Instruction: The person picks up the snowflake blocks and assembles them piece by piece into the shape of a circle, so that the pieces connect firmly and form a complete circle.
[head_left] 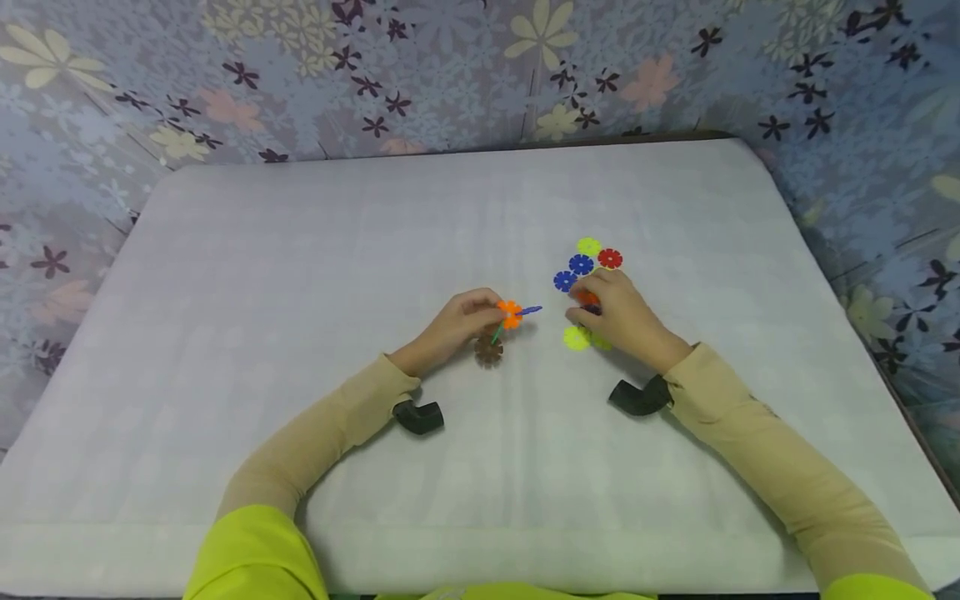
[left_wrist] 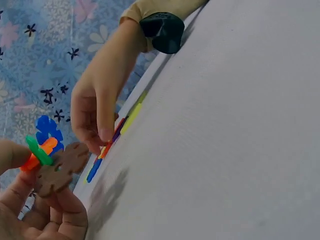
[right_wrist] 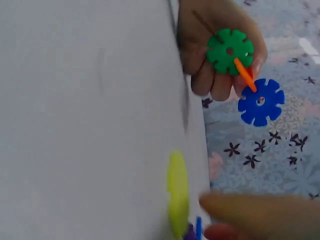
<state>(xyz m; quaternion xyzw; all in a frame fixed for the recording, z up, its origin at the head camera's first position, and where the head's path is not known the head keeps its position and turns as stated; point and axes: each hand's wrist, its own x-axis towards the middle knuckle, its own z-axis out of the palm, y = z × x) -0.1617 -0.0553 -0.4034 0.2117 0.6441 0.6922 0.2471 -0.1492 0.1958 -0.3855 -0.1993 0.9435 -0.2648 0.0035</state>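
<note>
My left hand [head_left: 465,321] pinches a small chain of notched plastic discs joined at their slots. In it are an orange disc [head_left: 510,314], a blue disc [right_wrist: 261,102], a green disc [right_wrist: 217,52] and a brown disc [left_wrist: 62,170]. The chain is held above the table. My right hand [head_left: 622,315] is lowered over a group of loose discs, its thumb and forefinger apart around an orange disc [head_left: 588,297] and a dark purple one. A yellow disc [head_left: 577,337] lies near its thumb; its palm hides part of the group.
Beyond the right fingertips lie blue discs [head_left: 566,281], a red disc [head_left: 611,258] and another yellow-green disc. A white cloth [head_left: 300,250] covers the table. Dark curved bands [head_left: 637,397] sit at both wrists, and flowered fabric [head_left: 450,75] hangs behind the far edge.
</note>
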